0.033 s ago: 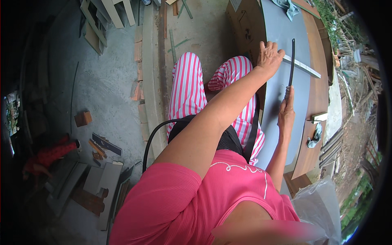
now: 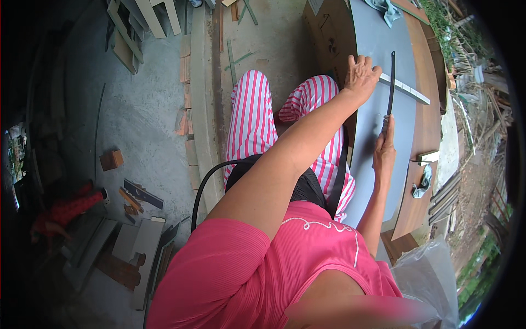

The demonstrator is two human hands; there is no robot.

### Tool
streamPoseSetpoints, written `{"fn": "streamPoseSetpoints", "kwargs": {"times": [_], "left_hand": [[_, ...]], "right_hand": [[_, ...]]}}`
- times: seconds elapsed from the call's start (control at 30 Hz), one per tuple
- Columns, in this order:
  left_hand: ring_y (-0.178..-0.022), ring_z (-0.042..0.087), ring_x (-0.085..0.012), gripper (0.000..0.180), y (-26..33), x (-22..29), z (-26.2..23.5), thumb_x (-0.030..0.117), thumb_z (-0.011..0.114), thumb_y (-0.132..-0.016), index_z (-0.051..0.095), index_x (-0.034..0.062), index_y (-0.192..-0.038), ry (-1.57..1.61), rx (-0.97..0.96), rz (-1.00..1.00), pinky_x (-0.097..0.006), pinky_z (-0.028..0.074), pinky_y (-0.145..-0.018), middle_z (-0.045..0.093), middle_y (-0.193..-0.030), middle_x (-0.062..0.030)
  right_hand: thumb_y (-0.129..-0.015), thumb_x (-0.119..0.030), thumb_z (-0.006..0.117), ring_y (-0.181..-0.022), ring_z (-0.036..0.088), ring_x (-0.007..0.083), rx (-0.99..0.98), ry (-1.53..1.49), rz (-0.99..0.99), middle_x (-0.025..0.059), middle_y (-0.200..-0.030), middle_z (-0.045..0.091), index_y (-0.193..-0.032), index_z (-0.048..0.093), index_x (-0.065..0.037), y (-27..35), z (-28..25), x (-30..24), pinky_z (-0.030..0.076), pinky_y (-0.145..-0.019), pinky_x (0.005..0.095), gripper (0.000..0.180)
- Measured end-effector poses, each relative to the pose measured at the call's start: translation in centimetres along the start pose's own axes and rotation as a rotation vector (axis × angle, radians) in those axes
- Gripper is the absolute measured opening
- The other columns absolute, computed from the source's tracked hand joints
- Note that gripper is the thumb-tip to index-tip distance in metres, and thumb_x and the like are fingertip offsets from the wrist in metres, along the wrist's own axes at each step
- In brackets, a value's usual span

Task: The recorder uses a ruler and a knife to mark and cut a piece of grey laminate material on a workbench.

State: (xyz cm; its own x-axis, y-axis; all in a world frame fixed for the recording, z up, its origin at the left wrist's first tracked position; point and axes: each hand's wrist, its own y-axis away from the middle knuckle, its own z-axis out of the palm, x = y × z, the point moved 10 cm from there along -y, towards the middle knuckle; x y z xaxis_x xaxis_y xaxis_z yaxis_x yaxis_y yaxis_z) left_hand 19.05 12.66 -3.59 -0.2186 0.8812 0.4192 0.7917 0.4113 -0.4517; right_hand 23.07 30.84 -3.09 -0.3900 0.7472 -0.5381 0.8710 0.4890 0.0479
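My left hand [image 2: 361,78] is closed over the near end of a pale, narrow metal-looking strip [image 2: 411,93], its fingers bent down onto it. The strip lies slanted across a grey-blue board [image 2: 368,164] at my right, its free end reaching over a brown wooden panel. In my right hand [image 2: 385,149], nearer my body, is a thin black blade [image 2: 391,90] with a small hole at its tip. The fingers wrap its dark handle, mostly hidden. Pointing away from me, the blade crosses over the strip just right of my left hand.
A cardboard box [image 2: 329,41] stands beside the board. Cloths lie at the board's far end [image 2: 387,11] and on the brown panel [image 2: 416,131]. At left, a person in red [image 2: 68,211] is near stacked boards [image 2: 127,239]. A hand saw [image 2: 143,193] lies on the concrete.
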Motion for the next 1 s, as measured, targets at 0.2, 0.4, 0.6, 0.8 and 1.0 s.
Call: {"fn": "streamPoseSetpoints", "kwargs": {"times": [0.2, 0.4, 0.6, 0.8, 1.0], "left_hand": [[-0.091, 0.050, -0.0245, 0.015, 0.0, 0.4, -0.1, 0.022, 0.065, -0.079, 0.064, 0.0106, -0.089, 0.018, 0.011, 0.001, -0.043, 0.032, -0.080, 0.056, -0.088, -0.0092], [-0.092, 0.050, -0.0242, 0.016, 0.1, 0.3, -0.2, 0.022, 0.065, -0.079, 0.064, 0.0110, -0.091, -0.009, 0.010, -0.012, -0.043, 0.032, -0.080, 0.055, -0.088, -0.0093], [-0.092, 0.050, -0.0242, 0.016, 0.0, 0.4, 0.0, 0.022, 0.065, -0.079, 0.064, 0.0106, -0.091, -0.001, -0.005, -0.015, -0.043, 0.032, -0.081, 0.055, -0.088, -0.0094], [-0.092, 0.050, -0.0241, 0.016, 0.0, 0.1, 0.0, 0.021, 0.065, -0.079, 0.064, 0.0103, -0.091, 0.009, -0.002, -0.008, -0.043, 0.032, -0.081, 0.055, -0.088, -0.0095], [-0.092, 0.050, -0.0244, 0.015, -0.1, 0.2, -0.1, 0.021, 0.065, -0.079, 0.064, 0.0101, -0.090, 0.012, 0.008, -0.008, -0.043, 0.032, -0.081, 0.056, -0.088, -0.0095]], "right_hand": [[-0.096, -0.014, 0.039, -0.095, 0.062, 0.0396, 0.034, -0.004, -0.027, 0.0194, -0.123, 0.055, -0.144, 0.023, -0.027, -4.3, 0.4, -0.3, 0.047, -0.077, 0.0441, 0.052], [-0.096, -0.016, 0.039, -0.099, 0.060, 0.0391, 0.015, -0.016, -0.002, 0.0185, -0.126, 0.054, -0.145, 0.022, -0.026, -6.1, 0.6, -0.5, 0.048, -0.078, 0.0432, 0.052], [-0.097, -0.014, 0.039, -0.109, 0.055, 0.0377, -0.032, -0.027, 0.083, 0.0176, -0.127, 0.053, -0.145, 0.021, -0.027, -1.1, 0.4, 0.5, 0.048, -0.082, 0.0413, 0.053], [-0.097, -0.013, 0.039, -0.108, 0.056, 0.0381, -0.052, -0.028, 0.102, 0.0189, -0.129, 0.051, -0.145, 0.021, -0.027, 0.0, 0.4, 0.7, 0.047, -0.082, 0.0419, 0.054], [-0.096, -0.013, 0.039, -0.107, 0.057, 0.0393, 0.004, -0.027, 0.032, 0.0204, -0.127, 0.052, -0.145, 0.020, -0.027, -4.4, 0.6, -0.6, 0.048, -0.081, 0.0434, 0.055]]}}
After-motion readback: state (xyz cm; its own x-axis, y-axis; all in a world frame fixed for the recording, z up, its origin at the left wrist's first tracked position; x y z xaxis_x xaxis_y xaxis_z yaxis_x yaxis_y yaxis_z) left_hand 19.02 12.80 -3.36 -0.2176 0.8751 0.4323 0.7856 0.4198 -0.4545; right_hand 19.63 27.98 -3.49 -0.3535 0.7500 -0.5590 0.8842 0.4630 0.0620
